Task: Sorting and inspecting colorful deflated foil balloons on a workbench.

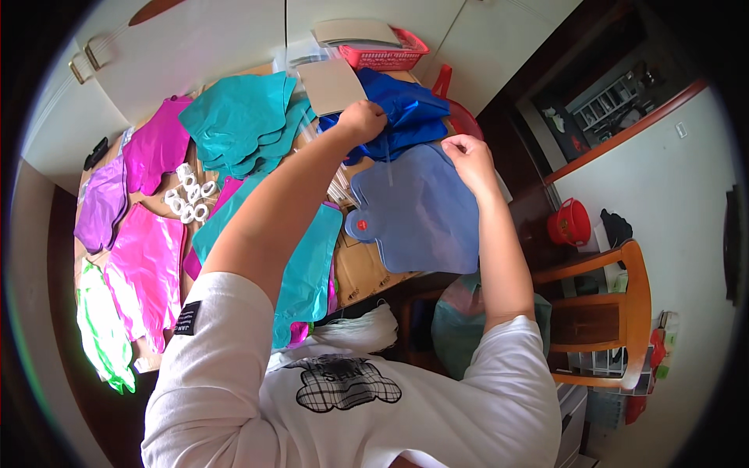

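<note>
- The left hand point(360, 121) is closed, fingers curled onto the dark blue foil balloons point(406, 113) stacked at the far edge of the table point(367, 273).
- The right hand point(466, 156) pinches the top right edge of a flat, pale blue-grey foil balloon point(421, 210), which lies just this side of the dark blue stack, at the table's right edge, its lower part overhanging the near right corner.
- A thin clear straw point(388, 160) stands between the two hands, over the pale balloon's top.
- A grey card sheet point(331, 86) lies touching the dark blue stack on its left; a red basket point(386, 54) sits beyond it at the far edge.
- Teal balloons point(238, 121) fill the far middle; more teal ones point(312, 265) run under the left forearm to the near edge.
- Magenta and purple balloons point(148, 210) cover the left side, with green ones point(101, 331) at the near left corner.
- White tape rolls point(189, 199) cluster in a small gap between them.
- Little bare table shows; the only open strip is brown board by the near edge.
- A wooden chair point(616, 312) stands well apart to the right.
</note>
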A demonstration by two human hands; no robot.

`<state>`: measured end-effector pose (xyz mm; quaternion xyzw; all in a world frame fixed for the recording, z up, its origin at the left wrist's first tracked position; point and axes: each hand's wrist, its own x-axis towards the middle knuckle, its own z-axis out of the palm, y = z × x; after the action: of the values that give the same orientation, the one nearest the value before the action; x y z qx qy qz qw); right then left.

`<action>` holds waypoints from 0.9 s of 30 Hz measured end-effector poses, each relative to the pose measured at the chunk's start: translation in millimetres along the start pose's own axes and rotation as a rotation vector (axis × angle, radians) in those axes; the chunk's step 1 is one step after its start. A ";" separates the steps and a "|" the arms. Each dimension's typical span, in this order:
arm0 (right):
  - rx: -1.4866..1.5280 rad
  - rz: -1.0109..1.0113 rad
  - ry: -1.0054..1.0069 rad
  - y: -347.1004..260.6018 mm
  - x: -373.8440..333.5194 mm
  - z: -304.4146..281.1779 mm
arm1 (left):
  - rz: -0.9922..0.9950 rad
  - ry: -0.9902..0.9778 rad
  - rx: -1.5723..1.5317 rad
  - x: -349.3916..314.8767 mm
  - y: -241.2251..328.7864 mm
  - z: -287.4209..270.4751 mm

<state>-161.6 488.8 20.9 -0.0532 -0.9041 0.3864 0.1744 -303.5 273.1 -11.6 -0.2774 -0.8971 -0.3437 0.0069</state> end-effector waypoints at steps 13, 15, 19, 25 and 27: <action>-0.576 -0.310 -0.327 -45.5 43.3 58.9 | -0.144 0.457 -1.207 11.5 8.3 -126.0; -0.583 -0.259 -0.354 -51.9 41.7 58.0 | -0.048 0.473 -1.153 -10.3 20.7 -179.4; -0.566 -0.326 -0.174 -29.3 42.6 52.7 | 0.186 0.577 -0.077 -135.8 66.9 -240.0; -0.527 -0.029 -0.219 -64.0 9.3 76.0 | 0.142 0.324 0.092 -300.3 43.6 -182.9; -0.499 0.032 -0.257 -70.7 -0.3 87.8 | 0.082 0.260 0.048 -335.5 35.6 -153.8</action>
<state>-189.9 379.8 15.2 -0.0594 -0.9850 0.1582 0.0337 -29.2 34.0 59.6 -0.2670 -0.8845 -0.3544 0.1438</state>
